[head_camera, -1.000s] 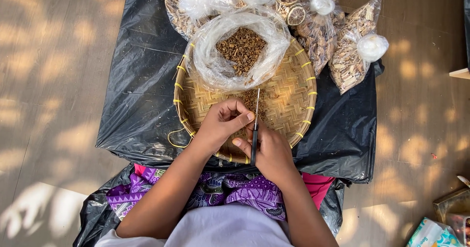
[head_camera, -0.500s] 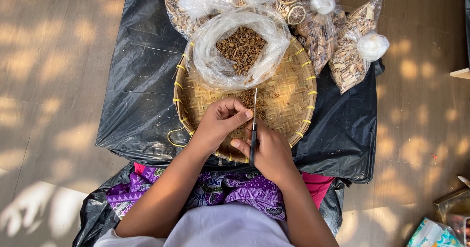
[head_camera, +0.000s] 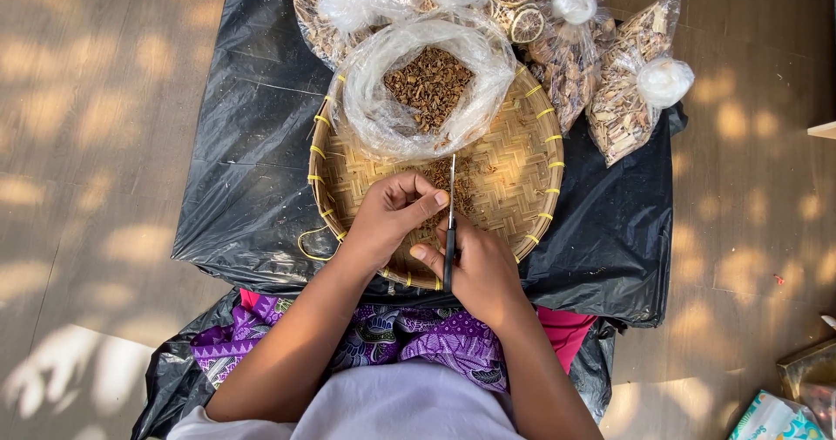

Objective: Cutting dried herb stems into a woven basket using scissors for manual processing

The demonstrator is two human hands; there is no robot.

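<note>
A round woven bamboo tray (head_camera: 522, 157) lies on black plastic sheeting (head_camera: 252, 144). In its far half sits an open clear bag of brown dried bits (head_camera: 428, 84). My right hand (head_camera: 477, 266) grips black-handled scissors (head_camera: 450, 222), blades pointing away over the tray. My left hand (head_camera: 392, 213) is curled beside the blades, fingertips pinched together on something too small to make out. Loose brown bits lie on the tray by the blades.
Several tied clear bags of dried pieces and dried citrus slices (head_camera: 522, 17) crowd the far edge, one more bag (head_camera: 631, 83) at the right. Wooden floor (head_camera: 96, 144) surrounds the sheet. A box and a packet (head_camera: 775, 414) lie at the bottom right.
</note>
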